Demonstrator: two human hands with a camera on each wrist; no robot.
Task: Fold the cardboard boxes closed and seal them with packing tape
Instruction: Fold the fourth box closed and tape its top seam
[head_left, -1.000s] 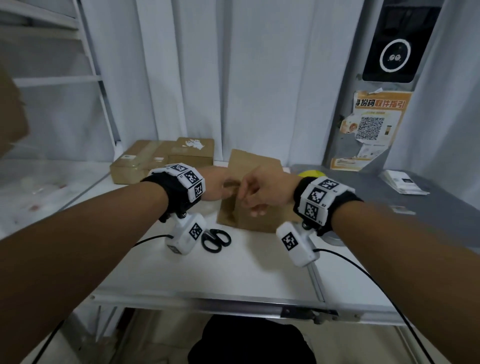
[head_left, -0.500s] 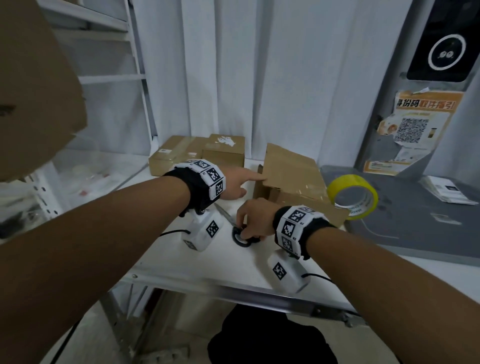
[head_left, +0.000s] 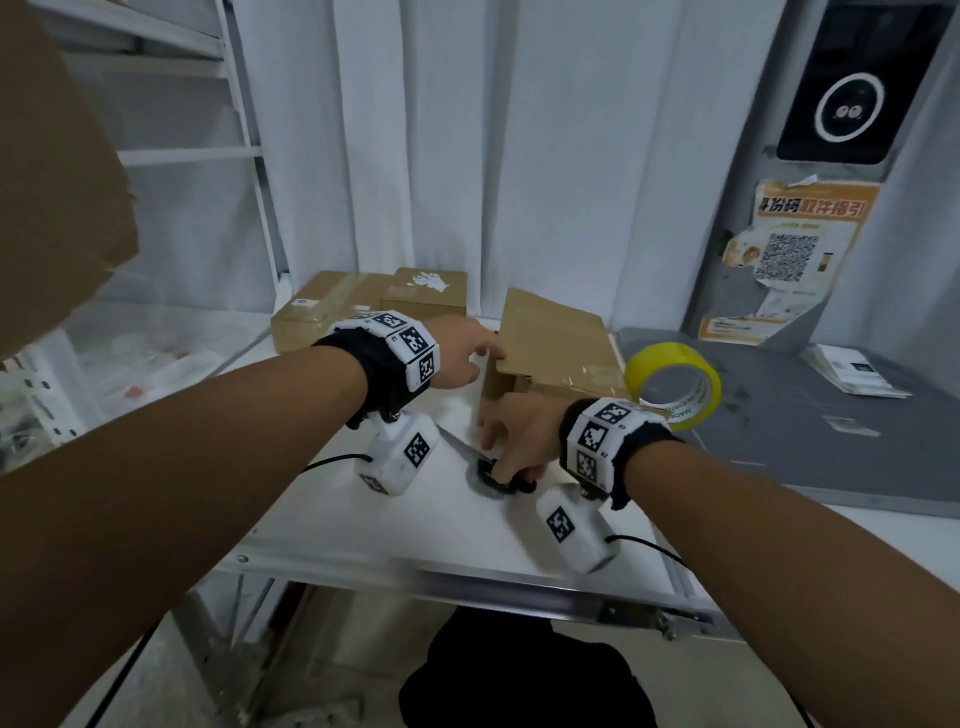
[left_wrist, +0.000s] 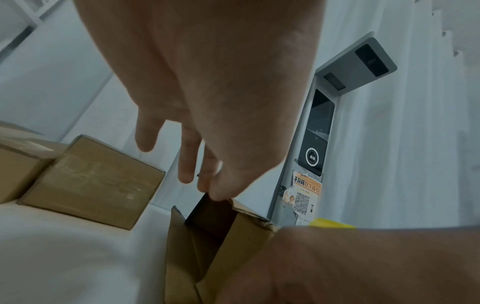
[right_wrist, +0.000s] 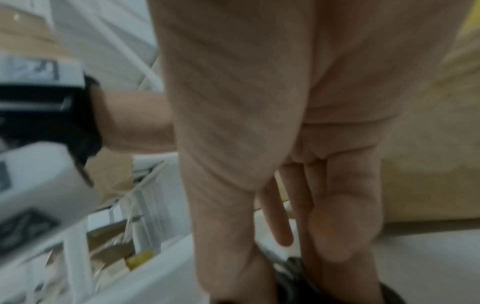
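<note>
An open-ended brown cardboard box (head_left: 563, 348) lies on the white table (head_left: 415, 525), its top flap streaked with clear tape. My left hand (head_left: 465, 358) reaches to the flap's near-left corner; in the left wrist view thumb and fingertips (left_wrist: 207, 188) pinch the flap edge (left_wrist: 207, 207). My right hand (head_left: 511, 441) points down in front of the box, thumb and fingers closing on the black handles of the scissors (head_left: 491, 480). The right wrist view is blurred, with the dark handles (right_wrist: 288, 273) under my fingers. A yellow packing tape roll (head_left: 672, 384) stands just right of the box.
Two taped-up boxes (head_left: 363, 304) sit at the table's back left against the white curtain. A grey counter (head_left: 831, 431) with leaflets (head_left: 852, 369) adjoins on the right. Shelving (head_left: 171, 156) and a large cardboard sheet (head_left: 52, 182) stand to the left.
My right hand left the box and dropped to the scissors on the table. My left hand stayed at the flap corner. The head view swung left.
</note>
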